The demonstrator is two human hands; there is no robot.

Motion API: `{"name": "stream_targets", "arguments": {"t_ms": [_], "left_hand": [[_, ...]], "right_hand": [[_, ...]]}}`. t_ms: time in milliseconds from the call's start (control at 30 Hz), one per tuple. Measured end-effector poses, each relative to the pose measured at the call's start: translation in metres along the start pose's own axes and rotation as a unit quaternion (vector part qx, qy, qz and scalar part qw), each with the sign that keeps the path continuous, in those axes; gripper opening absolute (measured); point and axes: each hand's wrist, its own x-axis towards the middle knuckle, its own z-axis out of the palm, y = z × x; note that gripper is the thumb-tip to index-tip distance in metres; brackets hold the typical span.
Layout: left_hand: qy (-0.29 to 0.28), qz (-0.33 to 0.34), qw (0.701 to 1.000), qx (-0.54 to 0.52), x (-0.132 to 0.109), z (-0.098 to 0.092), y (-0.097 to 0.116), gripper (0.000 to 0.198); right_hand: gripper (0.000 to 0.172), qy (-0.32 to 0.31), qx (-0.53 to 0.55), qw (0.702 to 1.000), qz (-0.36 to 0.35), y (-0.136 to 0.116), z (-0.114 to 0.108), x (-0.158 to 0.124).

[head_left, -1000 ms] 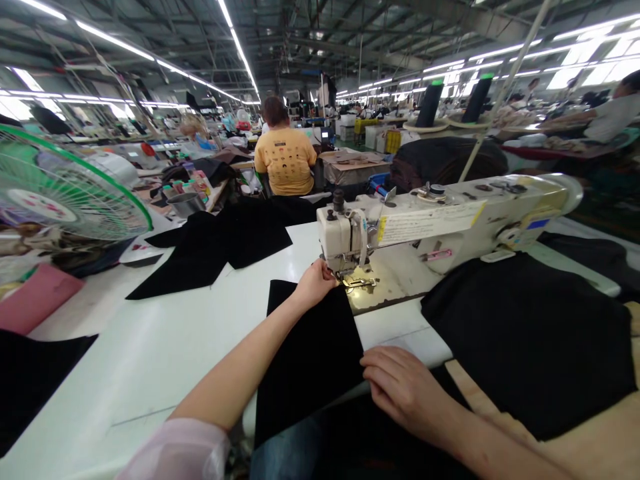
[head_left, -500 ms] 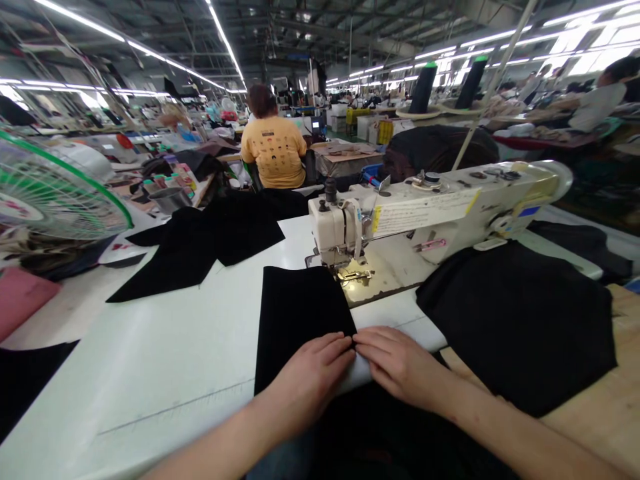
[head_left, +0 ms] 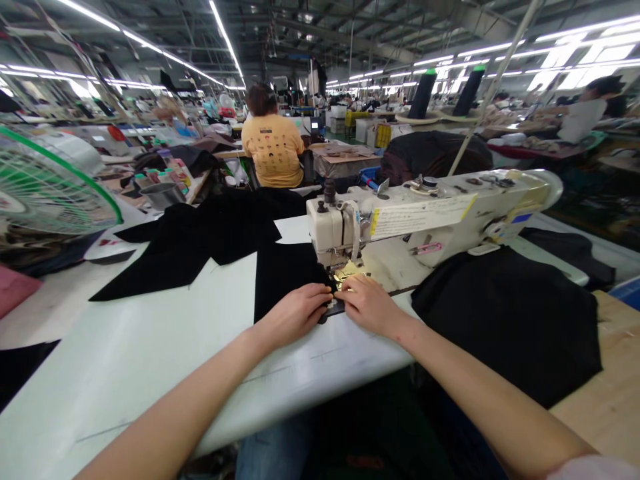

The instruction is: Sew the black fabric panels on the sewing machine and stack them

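Note:
A black fabric piece [head_left: 284,273] lies on the white table, its right edge close by the needle area of the sewing machine [head_left: 327,230]. My left hand [head_left: 299,308] is closed on this fabric's near right corner, fingers bent and pressed down. Fingertip to fingertip with it, my right hand [head_left: 371,305] pinches the same edge just in front of the lit needle plate. My fingers hide the exact grip and part of the presser foot.
More black cloth [head_left: 165,257] is spread at the left, and another black piece [head_left: 505,320] lies at the right. A green-rimmed fan [head_left: 55,187] stands far left. Thread cones [head_left: 423,93] rise behind the machine. A person in a yellow shirt [head_left: 273,150] sits ahead.
Both hands have moved forward, away from me, carrying the black fabric along the table to the needle area. The view has shifted slightly.

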Motion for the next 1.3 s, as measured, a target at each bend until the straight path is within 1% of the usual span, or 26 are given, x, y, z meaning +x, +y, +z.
{"name": "stream_targets", "arguments": {"t_ms": [100, 167, 267, 333, 400, 467, 500, 567, 633, 667, 700, 767, 867, 933, 1000, 1067, 1100, 1167, 1233, 1300], "left_hand": [[0.0, -0.016, 1.0, 0.008, 0.01, -0.003, -0.016, 0.03], [-0.003, -0.029, 0.999, 0.013, 0.016, -0.004, -0.024, 0.031], [0.002, -0.046, 0.999, 0.026, 0.019, 0.0, -0.027, 0.033], [0.012, -0.075, 0.996, 0.055, 0.015, 0.006, -0.026, 0.036], [0.03, -0.142, 0.985, 0.092, 0.01, 0.012, -0.026, 0.043], [0.048, -0.216, 0.969, 0.11, 0.005, 0.015, -0.032, 0.053], [0.054, -0.238, 0.964, 0.108, 0.003, 0.015, -0.037, 0.057], [0.054, -0.246, 0.963, 0.094, -0.002, 0.009, -0.052, 0.06], [0.052, -0.231, 0.968, 0.081, -0.007, 0.0, -0.066, 0.056], [0.051, -0.224, 0.97, 0.077, -0.009, -0.004, -0.071, 0.055], [0.051, -0.219, 0.971, 0.076, -0.011, -0.008, -0.075, 0.054], [0.055, -0.217, 0.972, 0.075, -0.012, -0.012, -0.075, 0.053], [0.074, -0.225, 0.968, 0.078, -0.004, -0.014, -0.068, 0.04], [0.087, -0.234, 0.965, 0.08, 0.008, -0.013, -0.063, 0.041], [0.091, -0.244, 0.962, 0.081, 0.021, -0.011, -0.061, 0.041], [0.082, -0.255, 0.96, 0.081, 0.035, -0.008, -0.061, 0.037], [0.075, -0.262, 0.959, 0.081, 0.04, -0.006, -0.062, 0.036], [0.056, -0.278, 0.955, 0.082, 0.048, -0.003, -0.064, 0.038], [0.034, -0.293, 0.952, 0.082, 0.054, -0.003, -0.068, 0.042], [0.009, -0.304, 0.949, 0.08, 0.059, -0.005, -0.072, 0.046]], "right_hand": [[0.024, 0.003, -0.005, 1.0, 0.014, 0.006, 0.006, 0.012], [0.024, 0.01, -0.002, 1.0, 0.023, 0.005, 0.008, 0.015], [0.027, 0.03, 0.011, 0.999, 0.038, -0.006, 0.002, 0.006], [0.03, 0.051, 0.023, 0.997, 0.045, -0.015, -0.008, -0.011], [0.028, 0.078, 0.029, 0.994, 0.07, -0.017, -0.022, -0.039], [0.024, 0.089, 0.012, 0.987, 0.131, -0.009, -0.038, -0.074], [0.023, 0.081, -0.01, 0.982, 0.17, -0.001, -0.046, -0.093], [0.026, 0.062, -0.069, 0.966, 0.241, 0.021, -0.058, -0.129], [0.029, 0.053, -0.105, 0.957, 0.265, 0.043, -0.065, -0.157], [0.027, 0.037, -0.09, 0.959, 0.266, 0.051, -0.065, -0.167], [0.025, 0.031, -0.08, 0.96, 0.265, 0.056, -0.064, -0.174], [0.023, 0.027, -0.065, 0.964, 0.258, 0.058, -0.061, -0.179], [0.022, 0.036, -0.058, 0.963, 0.261, 0.052, -0.062, -0.172], [0.019, 0.032, -0.015, 0.955, 0.295, 0.051, -0.069, -0.165], [0.017, 0.017, 0.066, 0.93, 0.362, 0.053, -0.08, -0.16], [0.019, 0.015, 0.163, 0.888, 0.43, 0.055, -0.094, -0.159], [0.02, 0.026, 0.206, 0.864, 0.459, 0.055, -0.102, -0.159], [0.019, 0.082, 0.27, 0.827, 0.487, 0.053, -0.121, -0.161], [0.017, 0.165, 0.294, 0.806, 0.487, 0.051, -0.141, -0.164], [0.015, 0.24, 0.295, 0.792, 0.477, 0.048, -0.159, -0.168]]}}
